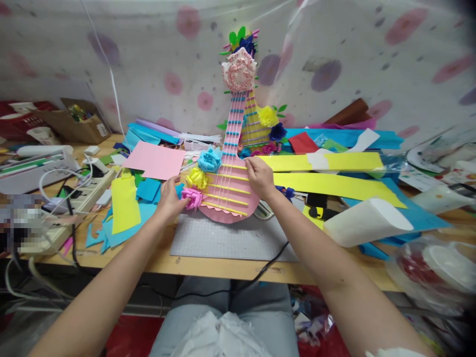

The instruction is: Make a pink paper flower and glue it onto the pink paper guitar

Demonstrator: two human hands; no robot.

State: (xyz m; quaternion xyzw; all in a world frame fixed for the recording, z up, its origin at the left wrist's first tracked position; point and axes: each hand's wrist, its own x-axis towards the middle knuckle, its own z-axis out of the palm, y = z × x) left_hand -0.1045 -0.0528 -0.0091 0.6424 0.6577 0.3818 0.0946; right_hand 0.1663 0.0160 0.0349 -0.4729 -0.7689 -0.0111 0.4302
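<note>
A pink paper lute (228, 191) with white strings and yellow and blue strips leans upright at the middle of the table. Its lower edge meets the grey cutting mat (223, 243). My right hand (260, 176) grips its right edge, fingers curled at the rim. On the lute's left edge sit a blue paper flower (209, 159), a yellow paper flower (197, 178) and a pink paper flower (192, 198). My left hand (171, 199) is beside the pink flower, fingers apart, thumb at its petals. A pink-speckled white flower (240, 71) tops the neck.
Behind the lute stands a yellow stringed paper piece (255, 124) with flowers. Yellow strips (334, 181), a white paper roll (366, 223) and blue sheets lie right. Pink paper (154, 159), yellow paper (125, 204) and a power strip (82, 206) with cables lie left.
</note>
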